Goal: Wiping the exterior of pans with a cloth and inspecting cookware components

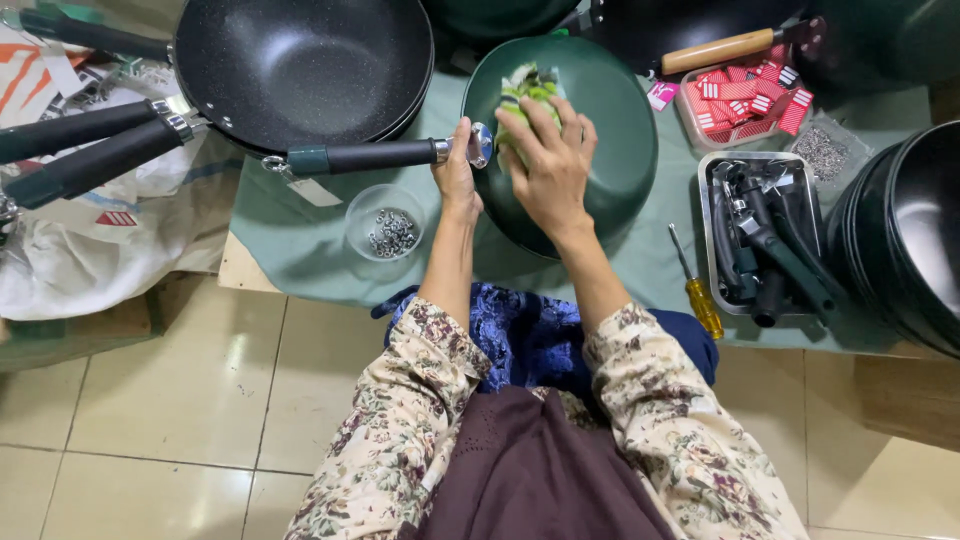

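A dark green pan (pixel 610 150) lies on the green-covered table in front of me, its dark handle (pixel 365 157) pointing left. My left hand (pixel 455 175) grips the pan where the handle's metal collar meets the rim. My right hand (pixel 550 160) presses flat inside the pan on a crumpled green and white cloth (pixel 527 90), which shows above the fingers.
A small clear bowl of metal screws (pixel 390 230) sits left of my left hand. Stacked black pans (pixel 300 65) lie at the back left. A yellow-handled screwdriver (pixel 697 285), a metal tray of black handles (pixel 765 235), a box of red tags (pixel 745 100) and more stacked pans (pixel 915 230) are on the right.
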